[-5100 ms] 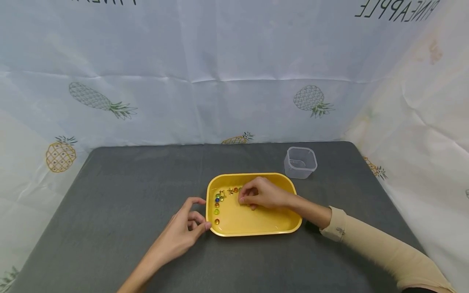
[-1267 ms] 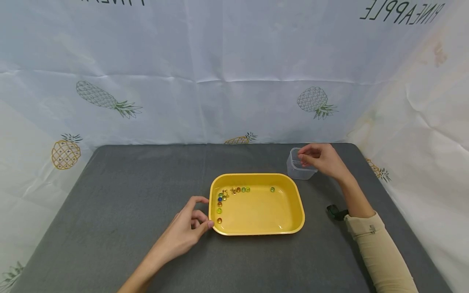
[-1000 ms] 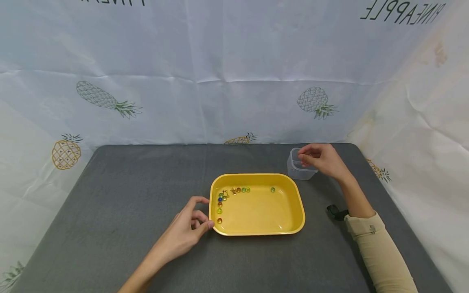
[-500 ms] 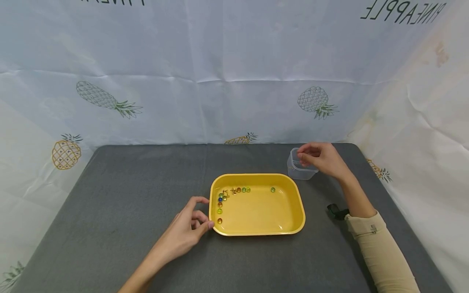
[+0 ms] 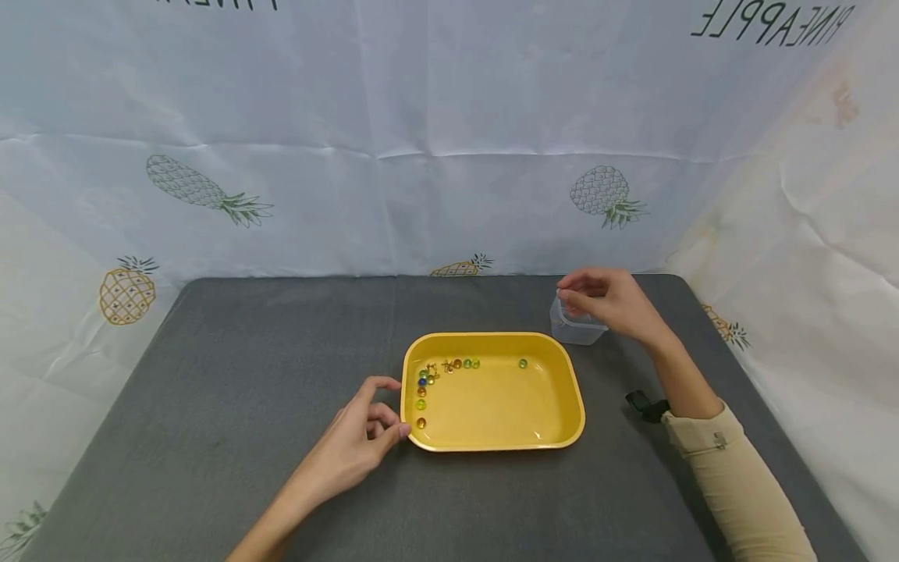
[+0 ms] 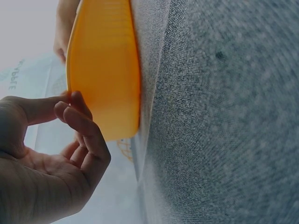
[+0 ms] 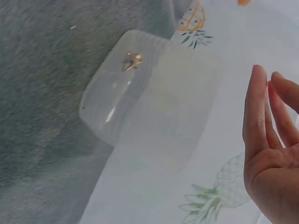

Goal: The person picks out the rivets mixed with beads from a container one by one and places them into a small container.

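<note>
At the left end of the yellow tray [image 5: 495, 417], my left hand [image 5: 351, 445] holds the rim with thumb and index finger. The left wrist view shows those fingertips at the tray's outer wall [image 6: 105, 70]. Along the tray's left and far sides lie several glass marbles, among them a blue one [image 5: 422, 382], an amber one [image 5: 421, 423] and a green one [image 5: 523, 364]. Small gold charms [image 5: 448, 367] lie with them. My right hand [image 5: 614, 304] hovers over the clear plastic container [image 5: 577, 335], fingertips close together, nothing visible between them. A gold charm [image 7: 133, 60] shows in the container.
The container stands just beyond the tray's far right corner. A dark grey cloth [image 5: 281, 375] covers the table. Pineapple-print sheets [image 5: 421, 211] hang at the back and sides. A black device [image 5: 644, 406] is strapped at my right wrist.
My right hand has gone from inside the tray to above the container, rising slightly left in the last half second. My left hand has stayed at the tray's rim.
</note>
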Motion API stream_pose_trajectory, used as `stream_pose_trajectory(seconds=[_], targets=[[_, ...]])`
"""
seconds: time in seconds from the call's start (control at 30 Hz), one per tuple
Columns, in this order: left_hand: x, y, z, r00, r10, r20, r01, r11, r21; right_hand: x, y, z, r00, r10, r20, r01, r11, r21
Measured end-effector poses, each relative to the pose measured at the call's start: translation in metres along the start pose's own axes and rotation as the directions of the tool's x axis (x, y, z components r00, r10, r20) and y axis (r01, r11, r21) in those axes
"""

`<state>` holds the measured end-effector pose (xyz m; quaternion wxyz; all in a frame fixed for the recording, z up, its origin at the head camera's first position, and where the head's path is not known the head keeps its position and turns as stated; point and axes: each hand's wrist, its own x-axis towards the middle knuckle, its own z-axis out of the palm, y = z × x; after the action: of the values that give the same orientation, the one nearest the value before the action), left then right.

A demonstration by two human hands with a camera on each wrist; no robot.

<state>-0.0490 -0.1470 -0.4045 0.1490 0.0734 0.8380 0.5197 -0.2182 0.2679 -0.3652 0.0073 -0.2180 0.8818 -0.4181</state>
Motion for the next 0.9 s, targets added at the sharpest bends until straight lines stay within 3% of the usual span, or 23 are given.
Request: stream_pose_trajectory(seconds=[0.27, 0.5, 0.9], targets=[[0.0, 0.0, 0.0, 1.0, -0.008, 0.002, 0.008, 1.0, -0.01, 0.001, -0.026, 0.004, 0.997, -0.045, 0.057, 0.041, 0.997, 0.067], [0.001, 0.001, 0.001, 1.0, -0.015, -0.004, 0.015, 1.0, 0.013, 0.005, -0.042, 0.011, 0.99, -0.053, 0.132, 0.045, 0.997, 0.063], [0.002, 0.0, 0.002, 1.0, -0.022, -0.008, 0.023, 0.999, 0.026, 0.016, -0.058, 0.033, 0.941, -0.087, 0.326, 0.032, 0.985, 0.169]])
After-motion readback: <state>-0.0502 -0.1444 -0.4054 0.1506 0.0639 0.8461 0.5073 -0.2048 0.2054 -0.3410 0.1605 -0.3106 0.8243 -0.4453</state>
